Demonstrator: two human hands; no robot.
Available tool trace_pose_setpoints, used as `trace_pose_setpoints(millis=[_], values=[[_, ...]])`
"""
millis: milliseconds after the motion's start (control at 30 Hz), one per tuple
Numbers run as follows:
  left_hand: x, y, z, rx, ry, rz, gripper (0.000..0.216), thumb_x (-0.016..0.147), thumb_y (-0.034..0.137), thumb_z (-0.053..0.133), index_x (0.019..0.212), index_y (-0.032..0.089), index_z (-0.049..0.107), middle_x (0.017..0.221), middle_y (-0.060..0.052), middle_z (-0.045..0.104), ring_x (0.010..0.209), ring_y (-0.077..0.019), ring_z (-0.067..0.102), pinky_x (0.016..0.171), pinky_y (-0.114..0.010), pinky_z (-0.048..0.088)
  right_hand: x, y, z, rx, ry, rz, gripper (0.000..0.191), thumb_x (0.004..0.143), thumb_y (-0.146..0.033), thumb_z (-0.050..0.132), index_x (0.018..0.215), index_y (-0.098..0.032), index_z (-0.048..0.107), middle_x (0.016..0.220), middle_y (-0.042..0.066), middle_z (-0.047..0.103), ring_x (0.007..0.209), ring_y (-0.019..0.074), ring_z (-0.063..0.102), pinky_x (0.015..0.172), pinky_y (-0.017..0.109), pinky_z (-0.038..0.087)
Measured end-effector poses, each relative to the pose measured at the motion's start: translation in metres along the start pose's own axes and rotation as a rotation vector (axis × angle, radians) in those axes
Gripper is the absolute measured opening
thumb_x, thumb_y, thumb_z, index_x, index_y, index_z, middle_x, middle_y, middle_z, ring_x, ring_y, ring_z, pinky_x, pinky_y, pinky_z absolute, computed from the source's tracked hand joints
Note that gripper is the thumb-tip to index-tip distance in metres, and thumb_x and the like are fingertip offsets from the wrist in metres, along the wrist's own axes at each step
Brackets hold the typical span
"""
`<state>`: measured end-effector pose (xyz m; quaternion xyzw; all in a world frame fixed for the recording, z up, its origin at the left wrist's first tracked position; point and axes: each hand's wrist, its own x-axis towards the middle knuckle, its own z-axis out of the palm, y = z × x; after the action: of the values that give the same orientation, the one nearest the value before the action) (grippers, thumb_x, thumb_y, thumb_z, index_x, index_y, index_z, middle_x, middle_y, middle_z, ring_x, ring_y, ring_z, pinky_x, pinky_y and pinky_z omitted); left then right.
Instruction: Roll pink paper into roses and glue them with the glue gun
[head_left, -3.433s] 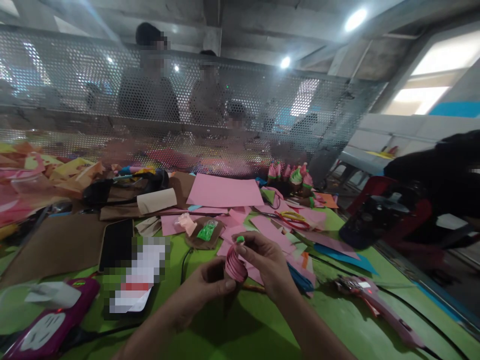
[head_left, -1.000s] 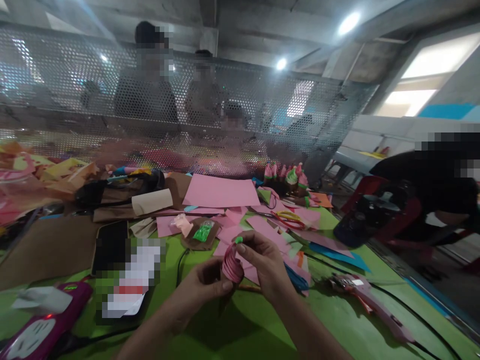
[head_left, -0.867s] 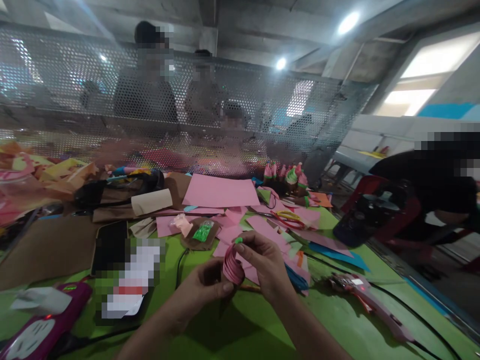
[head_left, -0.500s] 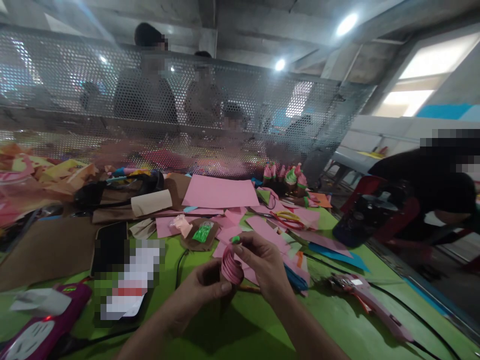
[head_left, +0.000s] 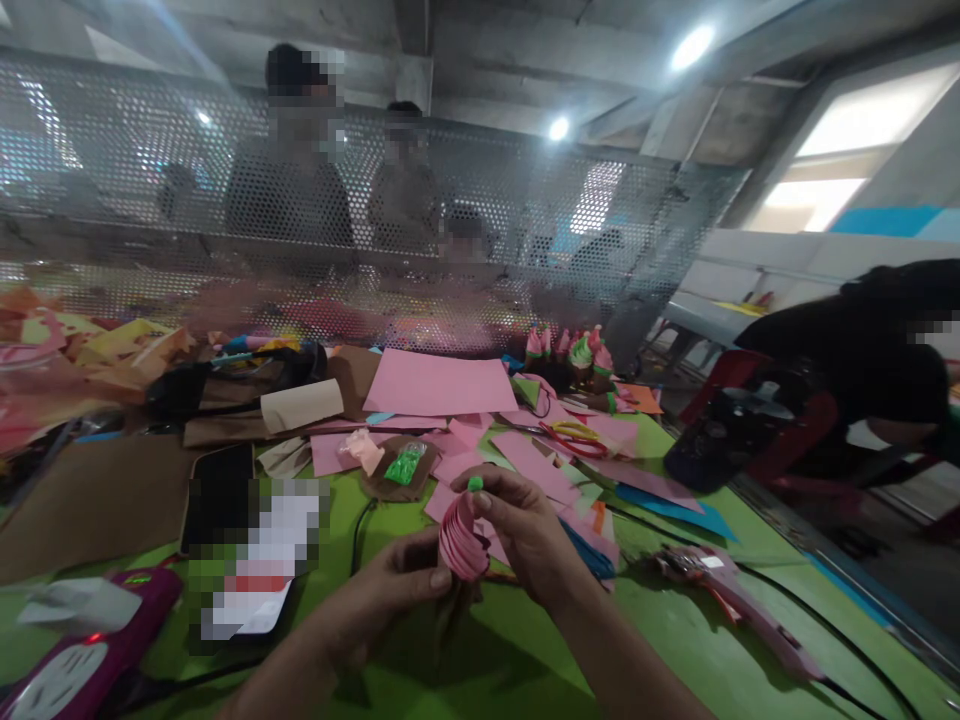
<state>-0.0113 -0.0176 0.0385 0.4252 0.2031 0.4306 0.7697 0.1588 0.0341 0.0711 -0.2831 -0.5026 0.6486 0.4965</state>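
Observation:
A small paper ice cream cone (head_left: 463, 545) with pink pleated swirls and a brown lower part is between my hands, low over the table. My left hand (head_left: 401, 575) is closed round its left side, with the thumb on the pink folds. The fingers of my right hand (head_left: 517, 520) are pinched at the top, where a small green ball (head_left: 475, 484) sits at the tip. Part of the cone's brown base lies in shadow beneath my hands.
Pink paper sheets (head_left: 442, 385), scissors (head_left: 574, 438) and finished paper cones (head_left: 581, 352) lie beyond my hands. A pink glue gun (head_left: 750, 610) with a cord is on the right. Two phones (head_left: 219, 495) and a purple power strip (head_left: 94, 640) are left. A person (head_left: 862, 370) sits at right.
The paper cone has turned slightly in my hands, and its pink folds and brown base show more. My right fingers have shifted a little, leaving the green ball more in sight.

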Motion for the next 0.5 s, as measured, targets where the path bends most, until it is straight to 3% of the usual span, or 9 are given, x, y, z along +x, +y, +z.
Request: trace_pose_setpoints(millis=[200,333,500], values=[[0.0017,-0.0022,-0.0008,-0.02,0.019,-0.001,0.039,0.074,0.037,0.081,0.105,0.015,0.075,0.084,-0.007,0.071,0.082,-0.0174,0.061,0.075,-0.024,0.043,0.0003,0.0008,0.0003,-0.001,0.02,-0.01,0.02,0.068,-0.031,0.087,0.082,-0.02,0.077,0.078,0.001,0.066,0.068,0.0133,0.052,0.064,0.027,0.04],[0.0022,-0.0032,-0.0013,-0.045,0.083,0.019,0.038,0.073,0.036,0.082,0.105,0.016,0.076,0.087,-0.007,0.072,0.075,-0.0139,0.06,0.071,-0.022,0.044,0.0014,-0.0002,0.0016,-0.004,0.021,0.021,0.035,0.065,-0.036,0.088,0.095,-0.021,0.078,0.074,0.001,0.066,0.065,0.0133,0.052,0.062,0.027,0.041],[0.0026,-0.0006,-0.0008,-0.039,0.197,0.005,0.041,0.074,0.034,0.082,0.111,0.017,0.074,0.096,-0.008,0.074,0.081,-0.0172,0.065,0.08,-0.027,0.048,0.0031,-0.0011,0.0006,-0.053,0.131,0.002,0.026,0.066,-0.036,0.086,0.086,-0.021,0.079,0.074,0.001,0.068,0.065,0.0126,0.051,0.064,0.026,0.042]])
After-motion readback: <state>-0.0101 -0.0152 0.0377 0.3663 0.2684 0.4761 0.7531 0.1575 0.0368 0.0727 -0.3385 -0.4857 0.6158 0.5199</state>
